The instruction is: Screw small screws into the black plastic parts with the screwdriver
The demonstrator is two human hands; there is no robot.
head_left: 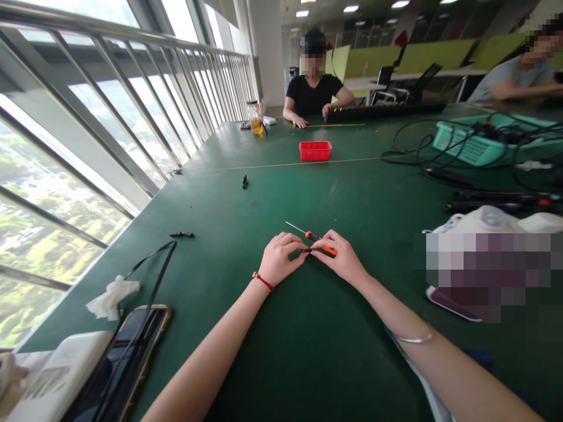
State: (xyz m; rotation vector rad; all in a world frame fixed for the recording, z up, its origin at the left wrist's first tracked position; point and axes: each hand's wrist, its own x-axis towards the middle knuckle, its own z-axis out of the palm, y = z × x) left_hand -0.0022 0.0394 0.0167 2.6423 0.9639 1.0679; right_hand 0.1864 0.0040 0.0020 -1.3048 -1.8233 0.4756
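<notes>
Over the middle of the green table, my left hand (280, 258) pinches a small black part (308, 250) between thumb and fingertips. My right hand (343, 258) is closed on a screwdriver (312, 236) with an orange and black handle. Its thin metal shaft points up and to the left, past the fingers of my left hand. The fingertips of my right hand also meet at the black part, so the two hands almost touch. Fingers cover much of the part, and its exact kind cannot be made out.
Small black pieces (245, 182) lie ahead and to the left. A red tray (315, 151) stands farther off, before a seated person (313, 88). At left are a phone (147, 322) and crumpled tissue (115, 296); at right, a teal basket (466, 143) with cables.
</notes>
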